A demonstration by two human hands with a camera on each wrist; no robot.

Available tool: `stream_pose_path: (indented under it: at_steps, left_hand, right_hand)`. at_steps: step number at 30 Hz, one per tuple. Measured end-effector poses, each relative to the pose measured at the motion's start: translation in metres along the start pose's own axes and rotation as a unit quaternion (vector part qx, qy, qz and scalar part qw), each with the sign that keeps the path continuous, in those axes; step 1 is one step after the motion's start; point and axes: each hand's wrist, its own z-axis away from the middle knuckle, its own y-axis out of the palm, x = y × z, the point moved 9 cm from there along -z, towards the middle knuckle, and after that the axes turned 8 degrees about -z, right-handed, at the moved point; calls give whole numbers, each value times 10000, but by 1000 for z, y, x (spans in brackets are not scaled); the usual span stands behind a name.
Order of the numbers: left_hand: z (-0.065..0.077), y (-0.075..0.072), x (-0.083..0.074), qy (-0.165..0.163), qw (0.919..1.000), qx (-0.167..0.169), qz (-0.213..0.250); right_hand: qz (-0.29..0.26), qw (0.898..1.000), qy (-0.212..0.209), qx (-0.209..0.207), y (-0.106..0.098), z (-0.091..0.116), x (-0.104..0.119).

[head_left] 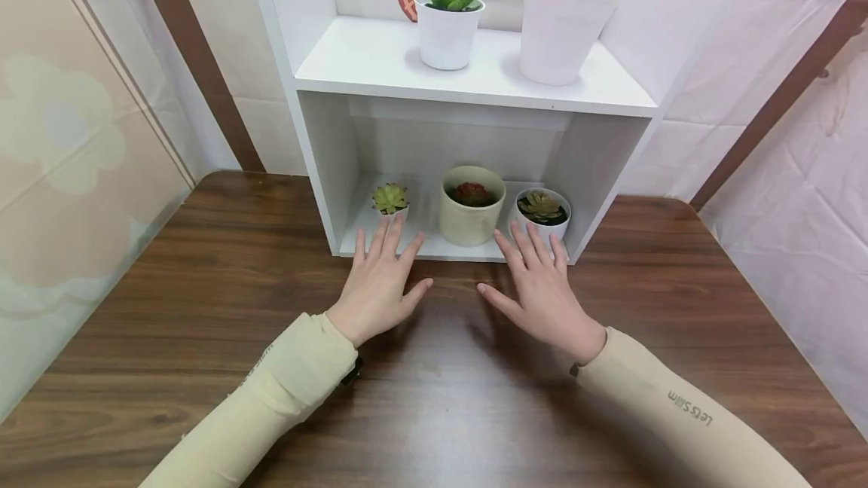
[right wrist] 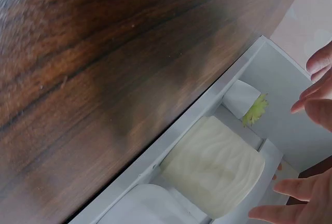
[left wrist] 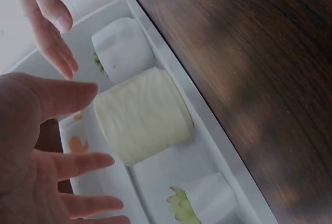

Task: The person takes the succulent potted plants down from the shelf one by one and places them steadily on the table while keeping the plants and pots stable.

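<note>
Both hands reach over the table in front of a white two-level shelf (head_left: pixel 475 96), fingers spread and holding nothing. My left hand (head_left: pixel 380 288) is nearest a small white pot with a light green succulent (head_left: pixel 389 199), its fingertips overlapping the pot in the head view. My right hand (head_left: pixel 545 296) is in front of a white pot with a dark green succulent (head_left: pixel 542 208), which stands at the lower right. Between them on the lower level stands a cream pot (head_left: pixel 468 223) with a reddish succulent (head_left: pixel 472 194); the left wrist view shows wavy ridges on the cream pot (left wrist: pixel 145 115).
On the upper level stand a white pot with a bright green succulent (head_left: pixel 447 32) and a larger white pot with a red succulent (head_left: pixel 563 36). The shelf rests at the back of a dark wooden table (head_left: pixel 434 398). Pale cloth (head_left: pixel 74 134) hangs around it.
</note>
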Motion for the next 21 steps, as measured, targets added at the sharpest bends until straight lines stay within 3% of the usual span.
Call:
stream_pose_path:
  at_steps: [7,13,21]
  left_hand:
    - [-2,-8,3,14,9994,-356,-5]
    - [-3,-20,8,-22,9962,-833,261]
    - [-4,-45,12,-115,9806,-1804,753]
  right_hand:
    - [-56,9980,-402,-483,-7,0,7]
    - [-226,9947,-659,-754,-11,0,12]
    - [-275,9915,-877,-923,-12,0,15]
